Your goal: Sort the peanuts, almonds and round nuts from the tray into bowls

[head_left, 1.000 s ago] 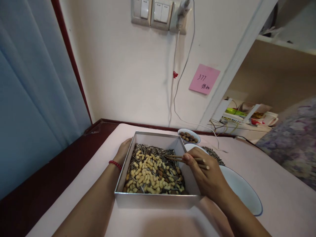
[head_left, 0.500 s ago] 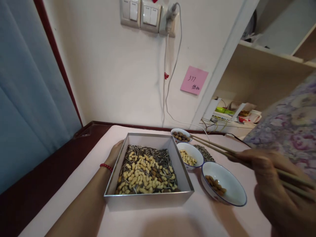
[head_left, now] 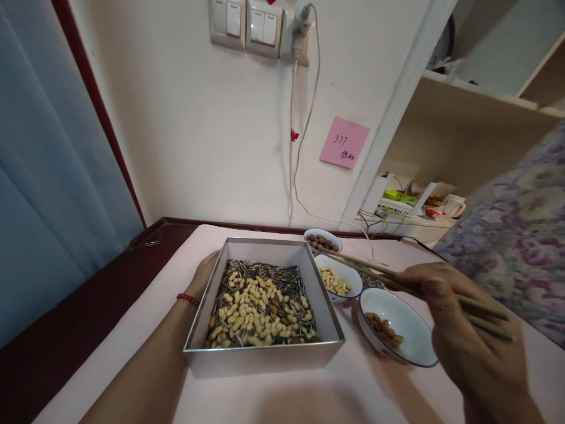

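My right hand (head_left: 459, 306) is closed around a pair of wooden chopsticks (head_left: 384, 272). Their tips point left, over the rear rim of the bowl of peanuts (head_left: 358, 297); I make out nothing between them. Against the outer left wall of a square silver-coloured box (head_left: 265, 360) rests my left hand (head_left: 205, 272), its fingers hidden by the box. Inside the box, unshelled peanuts (head_left: 253, 309) lie over striped sunflower seeds (head_left: 282, 274), with a few brown almonds (head_left: 278, 312) among them. Nearest my right hand stands a white bowl (head_left: 412, 324) holding almonds (head_left: 384, 331).
A third bowl at the back holds round brown nuts (head_left: 322, 242). A pile of sunflower seeds (head_left: 373, 281) lies on the pink table covering, partly behind the chopsticks. A white cable (head_left: 309, 209) hangs down the wall to the table. Floral cloth (head_left: 516, 229) is at the right.
My right hand has moved left with the chopsticks, whose tips have come from the round-nut bowl towards the peanut bowl. My left hand and the box keep their places.
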`<state>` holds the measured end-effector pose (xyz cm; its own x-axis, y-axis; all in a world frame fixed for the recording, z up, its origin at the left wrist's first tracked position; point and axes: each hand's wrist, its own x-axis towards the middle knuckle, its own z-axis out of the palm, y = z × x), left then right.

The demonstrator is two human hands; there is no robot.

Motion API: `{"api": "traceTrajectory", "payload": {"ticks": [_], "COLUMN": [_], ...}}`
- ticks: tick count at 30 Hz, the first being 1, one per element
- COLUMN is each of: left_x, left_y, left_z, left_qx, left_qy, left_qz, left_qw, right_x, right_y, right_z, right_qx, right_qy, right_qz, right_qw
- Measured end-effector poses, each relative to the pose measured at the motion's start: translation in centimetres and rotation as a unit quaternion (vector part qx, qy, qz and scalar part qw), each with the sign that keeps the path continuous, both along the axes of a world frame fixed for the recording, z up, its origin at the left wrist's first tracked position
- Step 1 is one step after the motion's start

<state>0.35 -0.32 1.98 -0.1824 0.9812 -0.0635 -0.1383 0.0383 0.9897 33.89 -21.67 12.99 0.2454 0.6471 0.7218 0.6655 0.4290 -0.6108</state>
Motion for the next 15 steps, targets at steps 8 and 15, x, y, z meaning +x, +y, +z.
{"api": "traceTrajectory", "payload": {"ticks": [8, 15], "left_x": [0.2, 0.6], "left_y": [-0.4, -0.8], "left_z": [0.1, 0.5], "left_qx": [0.0, -0.022], "left_qy": [-0.063, -0.063], "left_qz": [-0.011, -0.007], "left_qw": [0.998, 0.998], "right_x": [-4.5, -5.8], "right_y": [3.6, 6.5], "right_z": [-1.5, -2.8], "right_qx": [-0.133, -0.153], "right_qy": [-0.096, -0.142], "right_qz": [0.134, 0.131], "right_qw": [0.977, 0.969]}}
